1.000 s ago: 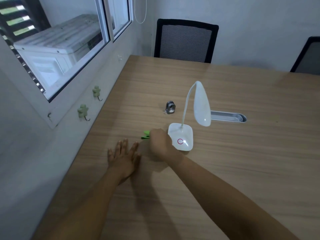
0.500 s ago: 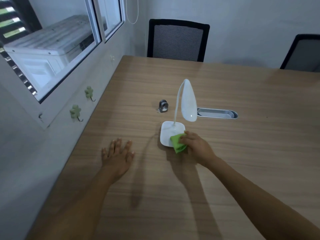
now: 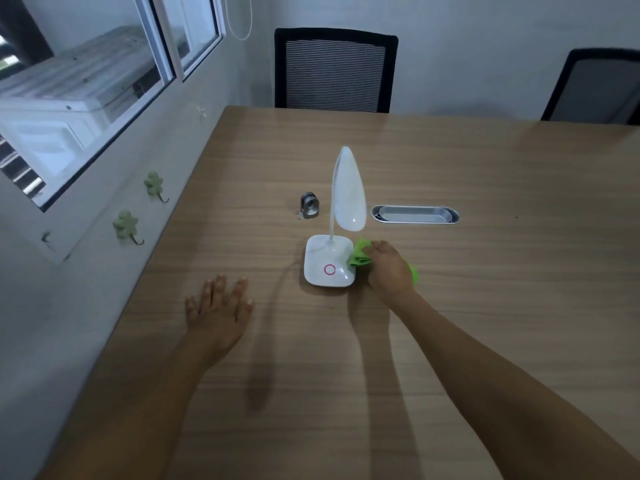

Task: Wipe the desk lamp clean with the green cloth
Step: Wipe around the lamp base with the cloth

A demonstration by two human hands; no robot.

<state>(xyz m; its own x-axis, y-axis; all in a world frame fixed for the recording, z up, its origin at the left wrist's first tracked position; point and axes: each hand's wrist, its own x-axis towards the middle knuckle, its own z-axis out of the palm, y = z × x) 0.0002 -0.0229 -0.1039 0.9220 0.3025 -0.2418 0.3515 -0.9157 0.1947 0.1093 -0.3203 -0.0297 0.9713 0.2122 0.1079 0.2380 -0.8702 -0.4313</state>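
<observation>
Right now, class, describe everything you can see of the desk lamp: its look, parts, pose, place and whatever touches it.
The desk lamp is white and looks like glossy plastic. Its rounded square base, marked with a pink ring, sits flat on the wooden table. A thin curved neck rises from the base's far side and bends over into a long teardrop head that hangs downward. It appears unlit. The green cloth, held in the right hand, presses against the base's right edge.
</observation>
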